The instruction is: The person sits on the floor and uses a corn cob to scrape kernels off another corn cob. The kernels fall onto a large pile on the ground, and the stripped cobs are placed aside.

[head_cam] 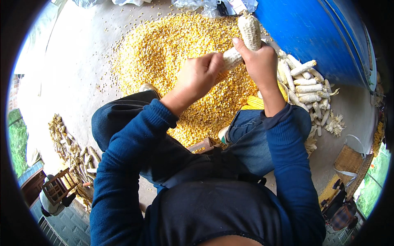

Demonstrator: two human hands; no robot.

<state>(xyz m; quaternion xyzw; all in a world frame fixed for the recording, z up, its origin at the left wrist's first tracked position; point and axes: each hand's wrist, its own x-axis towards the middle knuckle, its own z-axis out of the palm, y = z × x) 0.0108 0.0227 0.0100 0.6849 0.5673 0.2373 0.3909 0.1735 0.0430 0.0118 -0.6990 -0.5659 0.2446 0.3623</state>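
My left hand [200,75] is closed around a corn cob [232,59], which is pale and bare at its upper end. Some yellow kernels show at the cob's lower side, beside my fingers; the rest is hidden in my fist. In my right hand [261,63] is a thick, bare corncob [250,30] that points up and away from me. The two cobs meet at my right thumb and palm. Below both hands spreads a large heap of loose yellow corn kernels [166,46]. Unshelled ears of corn [255,102] lie by my right knee.
A pile of bare cobs [307,89] lies right, beside a blue plastic drum [295,33]. Plastic bags [197,4] rest beyond the kernels. A wooden piece [201,145] sits between my legs. More cobs and husks [81,160] lie left; a woven basket [347,160] stands right.
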